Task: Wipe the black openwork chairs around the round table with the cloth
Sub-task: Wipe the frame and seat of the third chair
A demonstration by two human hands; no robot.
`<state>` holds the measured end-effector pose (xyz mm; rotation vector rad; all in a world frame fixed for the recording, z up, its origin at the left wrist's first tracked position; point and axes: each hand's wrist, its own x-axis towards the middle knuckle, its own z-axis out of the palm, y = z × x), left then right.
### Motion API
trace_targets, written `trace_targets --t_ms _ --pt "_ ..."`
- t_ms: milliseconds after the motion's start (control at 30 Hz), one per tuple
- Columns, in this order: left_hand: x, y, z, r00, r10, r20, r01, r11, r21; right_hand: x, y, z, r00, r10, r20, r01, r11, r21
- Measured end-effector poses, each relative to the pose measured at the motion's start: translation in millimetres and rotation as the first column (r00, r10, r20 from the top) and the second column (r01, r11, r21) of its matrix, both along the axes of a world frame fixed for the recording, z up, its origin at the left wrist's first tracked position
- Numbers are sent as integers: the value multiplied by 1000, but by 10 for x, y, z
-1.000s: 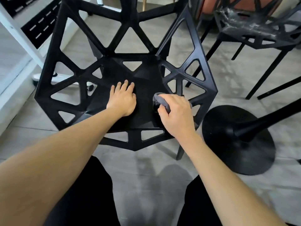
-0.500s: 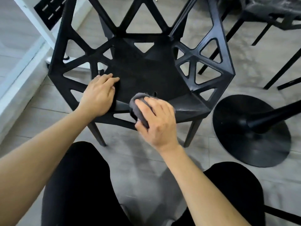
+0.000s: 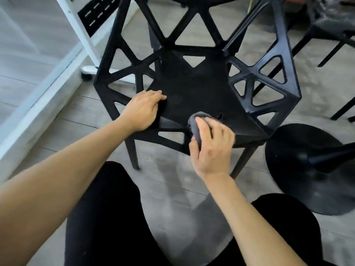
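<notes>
Chair (image 3: 192,93), black and openwork, stands on the grey floor (image 3: 172,189) before my knees. My left hand (image 3: 141,110) lies flat, fingers straight, on the seat's left front edge; my right hand (image 3: 211,148) grips the bunched grey cloth (image 3: 196,123) against the seat's front edge.

Chair (image 3: 192,89): centre, on the floor (image 3: 169,181), directly before the person.
Left hand (image 3: 142,110): on the seat's left front.
Right hand (image 3: 211,148): at the seat's front edge, holding the cloth (image 3: 196,123).
Bench base (image 3: 307,169): right of chair.
Second chair (image 3: 330,29): behind, right.
</notes>
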<state>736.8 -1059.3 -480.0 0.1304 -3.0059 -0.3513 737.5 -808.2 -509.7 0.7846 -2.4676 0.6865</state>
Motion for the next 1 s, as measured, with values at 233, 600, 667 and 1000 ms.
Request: trace_targets --t_ms 233,600,667,1000 --pt "425 -690 288 950 172 -262 -277 851 -446 11 -51 9 989 141 -39 -137 986 99" --pt "475 -900 151 978 99 -184 -151 944 -294 321 -927 49 991 137 -3 -135 979 153" --pt "454 -879 133 972 117 -204 -170 949 -266 509 -1409 51 976 218 6 -215 959 185" --pt "472 -803 66 939 266 -219 -280 960 -34 110 -937 157 991 118 66 -124 988 92"
